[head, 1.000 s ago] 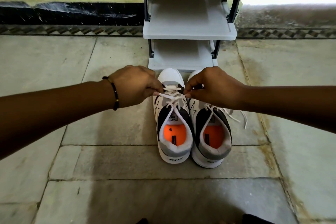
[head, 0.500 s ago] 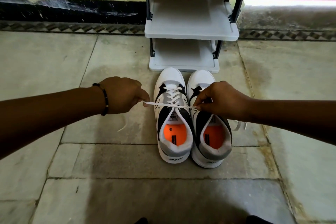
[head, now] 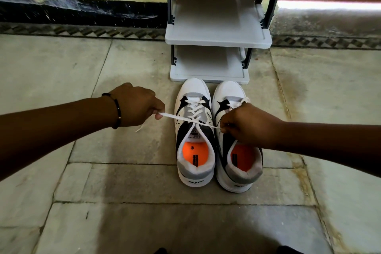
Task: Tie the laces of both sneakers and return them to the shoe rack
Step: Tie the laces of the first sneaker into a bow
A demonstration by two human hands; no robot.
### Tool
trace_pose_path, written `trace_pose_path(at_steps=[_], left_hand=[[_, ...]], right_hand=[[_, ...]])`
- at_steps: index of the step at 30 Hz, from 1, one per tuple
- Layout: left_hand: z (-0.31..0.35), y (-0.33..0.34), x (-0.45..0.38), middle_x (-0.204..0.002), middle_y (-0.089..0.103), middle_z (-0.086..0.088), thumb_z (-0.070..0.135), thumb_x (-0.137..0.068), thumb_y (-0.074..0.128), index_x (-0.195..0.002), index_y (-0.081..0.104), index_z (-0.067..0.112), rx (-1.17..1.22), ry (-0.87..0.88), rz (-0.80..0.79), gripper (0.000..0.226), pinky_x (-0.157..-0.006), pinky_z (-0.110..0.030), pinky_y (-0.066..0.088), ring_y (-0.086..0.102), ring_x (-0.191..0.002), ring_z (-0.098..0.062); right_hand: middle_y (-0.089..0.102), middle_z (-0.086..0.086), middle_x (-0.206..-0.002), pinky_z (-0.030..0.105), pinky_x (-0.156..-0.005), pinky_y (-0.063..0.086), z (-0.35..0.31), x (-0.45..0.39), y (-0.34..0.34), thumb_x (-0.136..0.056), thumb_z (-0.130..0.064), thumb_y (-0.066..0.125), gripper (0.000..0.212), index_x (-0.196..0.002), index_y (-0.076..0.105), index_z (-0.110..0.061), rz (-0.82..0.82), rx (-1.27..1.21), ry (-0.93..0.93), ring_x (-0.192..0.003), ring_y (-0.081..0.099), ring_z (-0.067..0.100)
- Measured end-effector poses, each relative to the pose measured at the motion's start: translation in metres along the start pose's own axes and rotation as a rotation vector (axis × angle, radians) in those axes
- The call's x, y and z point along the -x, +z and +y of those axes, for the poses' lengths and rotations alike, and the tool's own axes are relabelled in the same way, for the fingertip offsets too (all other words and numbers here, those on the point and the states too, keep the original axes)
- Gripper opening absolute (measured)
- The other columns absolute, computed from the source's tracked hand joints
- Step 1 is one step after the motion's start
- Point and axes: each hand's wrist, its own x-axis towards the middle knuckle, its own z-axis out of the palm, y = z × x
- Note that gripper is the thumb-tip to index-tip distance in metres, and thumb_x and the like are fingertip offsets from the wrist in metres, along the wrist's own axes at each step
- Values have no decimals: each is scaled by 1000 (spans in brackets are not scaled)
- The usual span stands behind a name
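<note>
A person crouches on the grey stone-tiled floor [head: 86, 181] before a pair of trainers, and the hands, bunched close over the tongue a second ago, now stand well apart. At left, the left hand [head: 137, 105], a black beaded bracelet [head: 115, 110] on its wrist, is closed in a loose fist beside the shoe, thumb and forefinger pinching one end of the flat white shoelace [head: 175, 117]; the lace's loose tip hangs below the wrist. The lace runs taut across the throat of the left white, black and grey sneaker with an orange insole [head: 194, 136], where the two ends cross in what looks like a first overhand knot being drawn down. To its right stands the matching right sneaker [head: 237, 150], touching or just beside its partner, its own laces largely hidden behind the right hand [head: 247, 125], whose fingers are curled and pinching the other lace end above that shoe's opening. Both shoes sit on the floor, toes just short of the bottom tier of the pale grey plastic shoe rack with black uprights [head: 218, 41], whose visible shelves carry nothing. The widening pull suggests the first knot on the left shoe is tightening; the bow, the whole of the second shoe, and the return to the rack appear yet to come.
</note>
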Motion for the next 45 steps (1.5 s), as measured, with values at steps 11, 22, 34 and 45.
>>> trace_pose_path(at_steps=[11, 22, 34, 45], left_hand=[[68, 14, -2, -103, 63, -5, 18, -98, 27, -73, 47, 16, 1880, -278, 202, 31, -89, -36, 46, 59, -102, -20], [71, 20, -7, -91, 62, -3, -2, -91, 38, -97, 59, 21, 1661, -192, 258, 32, -69, -28, 55, 59, -88, -15], [68, 15, -19, -66, 68, -2, -4, -82, 56, -84, 47, 16, 1582, -108, 369, 23, -48, -16, 48, 59, -49, -5], [64, 16, -23, -62, 71, -2, 1, -79, 62, -98, 59, 0, 1659, -133, 191, 20, -48, -17, 50, 62, -51, -8]], right_hand=[[61, 13, -87, 40, -80, 52, -45, -22, 2, -94, -15, 46, 19, -77, 52, -9, 261, -1305, 459, -85, 62, 32], [62, 13, -66, 19, -46, 51, -50, -42, 10, -93, -1, 46, 17, -91, 60, 6, 367, -1454, 422, -45, 62, 10], [57, 10, -71, 27, -51, 48, -34, -52, 11, -78, 18, 50, 27, -85, 55, -8, 307, -1326, 462, -52, 59, 19], [70, 10, -67, 35, -71, 58, -20, -49, 6, -77, 13, 59, 17, -84, 69, 1, 243, -1006, 170, -63, 67, 23]])
